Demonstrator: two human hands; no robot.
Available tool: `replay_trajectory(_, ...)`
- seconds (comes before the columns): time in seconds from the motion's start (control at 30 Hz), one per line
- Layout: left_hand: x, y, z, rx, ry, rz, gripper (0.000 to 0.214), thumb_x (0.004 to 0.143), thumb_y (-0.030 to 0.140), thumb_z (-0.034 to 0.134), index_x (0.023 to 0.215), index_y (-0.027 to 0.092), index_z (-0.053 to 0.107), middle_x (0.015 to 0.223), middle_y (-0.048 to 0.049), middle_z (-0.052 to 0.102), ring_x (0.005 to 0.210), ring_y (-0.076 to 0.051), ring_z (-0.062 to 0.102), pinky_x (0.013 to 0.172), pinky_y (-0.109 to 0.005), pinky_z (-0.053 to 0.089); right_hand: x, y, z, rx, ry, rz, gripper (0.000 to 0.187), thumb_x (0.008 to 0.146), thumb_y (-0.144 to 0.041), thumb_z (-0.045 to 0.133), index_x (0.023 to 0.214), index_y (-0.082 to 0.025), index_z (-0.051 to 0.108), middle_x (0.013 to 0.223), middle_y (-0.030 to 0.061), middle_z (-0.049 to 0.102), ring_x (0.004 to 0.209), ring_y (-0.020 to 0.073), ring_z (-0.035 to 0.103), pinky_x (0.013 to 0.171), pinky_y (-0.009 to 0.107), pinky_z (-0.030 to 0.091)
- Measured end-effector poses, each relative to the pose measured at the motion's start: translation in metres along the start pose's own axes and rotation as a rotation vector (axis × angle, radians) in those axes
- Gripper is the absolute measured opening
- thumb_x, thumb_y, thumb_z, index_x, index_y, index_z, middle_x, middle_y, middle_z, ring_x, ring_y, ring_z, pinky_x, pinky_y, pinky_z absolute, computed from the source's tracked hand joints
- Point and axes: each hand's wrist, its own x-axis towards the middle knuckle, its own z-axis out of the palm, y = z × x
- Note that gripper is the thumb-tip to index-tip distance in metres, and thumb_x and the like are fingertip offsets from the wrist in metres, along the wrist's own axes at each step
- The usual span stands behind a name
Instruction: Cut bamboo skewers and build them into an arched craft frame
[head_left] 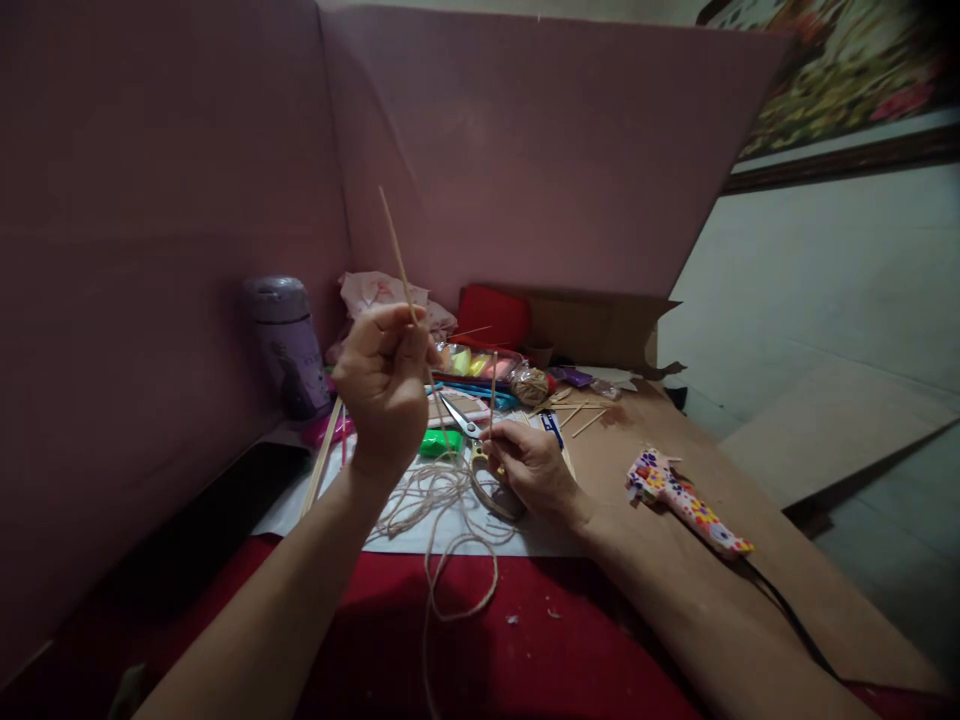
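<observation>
My left hand (384, 385) is raised above the table, fingers pinched round a long thin wooden stick (396, 255) that points up and to the left. My right hand (531, 467) rests lower on the white sheet (540, 540), closed on a second thin stick (493, 385) held upright. Loose beige twine (442, 520) lies in coils below both hands and trails toward me over the red cloth (525, 640). A pair of scissors (461, 418) lies just behind my right hand.
A purple flask (285, 345) stands at the back left. Coloured clay packs (476, 362), a twine ball (530, 385), a green block (440, 442) and loose sticks (581, 412) crowd the back. A dotted glue gun (686, 500) lies right on cardboard. Pink boards wall the rear.
</observation>
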Motion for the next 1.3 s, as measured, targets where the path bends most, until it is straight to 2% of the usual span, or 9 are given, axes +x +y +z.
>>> replay_trajectory(0.13, 0.010, 0.013, 0.000, 0.044, 0.151, 0.118, 0.007, 0.081, 0.023, 0.061, 0.085, 0.019, 0.057, 0.056, 0.0057, 0.056, 0.047, -0.003, 0.049, 0.041, -0.017, 0.033, 0.000, 0.002, 0.000, 0.035, -0.014, 0.032, 0.010, 0.083, -0.020, 0.051, 0.081, -0.018, 0.060, 0.065, 0.0003, 0.060, 0.053, 0.0104, 0.056, 0.050, 0.020, 0.043)
replay_trajectory(0.23, 0.012, 0.015, 0.004, -0.016, 0.150, 0.084, 0.007, 0.082, 0.024, 0.059, 0.085, 0.020, 0.055, 0.055, 0.0068, 0.055, 0.043, -0.002, 0.045, 0.039, -0.016, 0.029, 0.000, 0.004, 0.000, 0.027, 0.008, 0.052, 0.011, 0.084, -0.021, 0.050, 0.082, -0.018, 0.061, 0.064, 0.0001, 0.059, 0.053, 0.0106, 0.056, 0.050, 0.020, 0.043)
replay_trajectory(0.33, 0.005, 0.004, 0.008, -0.081, 0.087, -0.010, 0.008, 0.081, 0.024, 0.060, 0.083, 0.020, 0.053, 0.053, 0.0057, 0.052, 0.043, -0.004, 0.046, 0.037, -0.016, 0.031, 0.001, 0.005, 0.000, 0.002, 0.033, 0.058, 0.012, 0.084, -0.021, 0.050, 0.081, -0.018, 0.061, 0.064, 0.0001, 0.060, 0.054, 0.0105, 0.055, 0.052, 0.020, 0.043)
replay_trajectory(0.53, -0.018, -0.023, 0.011, -0.038, -0.074, -0.170, 0.009, 0.078, 0.021, 0.061, 0.083, 0.018, 0.054, 0.057, 0.0044, 0.053, 0.044, -0.004, 0.045, 0.040, -0.016, 0.034, -0.001, 0.010, 0.004, 0.062, -0.028, 0.092, 0.011, 0.081, -0.017, 0.050, 0.082, -0.018, 0.061, 0.061, -0.0008, 0.059, 0.053, 0.0108, 0.055, 0.049, 0.020, 0.042)
replay_trajectory(0.7, -0.032, -0.030, 0.009, 0.026, -0.188, -0.272, 0.009, 0.079, 0.024, 0.058, 0.073, 0.017, 0.054, 0.059, 0.0031, 0.054, 0.045, -0.005, 0.042, 0.042, -0.018, 0.033, 0.000, 0.010, 0.006, -0.018, -0.031, 0.080, 0.014, 0.076, -0.013, 0.052, 0.075, -0.018, 0.065, 0.058, -0.0004, 0.061, 0.055, 0.0119, 0.055, 0.052, 0.021, 0.041)
replay_trajectory(0.87, -0.046, -0.038, 0.005, 0.156, -0.264, -0.373, 0.011, 0.073, 0.024, 0.063, 0.065, 0.016, 0.059, 0.058, 0.0026, 0.054, 0.054, -0.008, 0.047, 0.051, -0.020, 0.037, 0.003, 0.010, 0.002, -0.036, -0.005, 0.080, 0.015, 0.071, -0.011, 0.056, 0.073, -0.018, 0.069, 0.068, 0.0016, 0.068, 0.062, 0.0133, 0.059, 0.058, 0.022, 0.042)
replay_trajectory(1.03, -0.054, -0.039, 0.008, 0.021, -0.314, -0.558, 0.010, 0.072, 0.022, 0.061, 0.065, 0.016, 0.060, 0.055, 0.0026, 0.056, 0.049, -0.007, 0.045, 0.047, -0.020, 0.036, 0.004, 0.012, -0.001, -0.048, -0.040, 0.071, 0.018, 0.072, -0.008, 0.053, 0.072, -0.016, 0.069, 0.068, 0.0018, 0.068, 0.063, 0.0133, 0.059, 0.060, 0.022, 0.042)
replay_trajectory(1.17, -0.053, -0.041, 0.007, 0.024, -0.419, -0.600, 0.006, 0.068, 0.019, 0.063, 0.065, 0.014, 0.064, 0.057, 0.0004, 0.060, 0.050, -0.008, 0.047, 0.048, -0.020, 0.037, 0.004, 0.014, -0.001, -0.056, -0.042, 0.050, 0.016, 0.073, -0.009, 0.053, 0.069, -0.015, 0.067, 0.064, 0.0009, 0.065, 0.060, 0.0120, 0.056, 0.059, 0.022, 0.040)
replay_trajectory(1.3, -0.052, -0.045, 0.004, 0.020, -0.451, -0.642, 0.006, 0.067, 0.017, 0.060, 0.062, 0.014, 0.059, 0.052, 0.0029, 0.053, 0.046, -0.007, 0.042, 0.044, -0.019, 0.034, 0.005, 0.013, 0.000, -0.096, -0.053, 0.000, 0.015, 0.072, -0.007, 0.053, 0.067, -0.016, 0.063, 0.064, -0.0001, 0.061, 0.062, 0.0120, 0.054, 0.061, 0.022, 0.039)
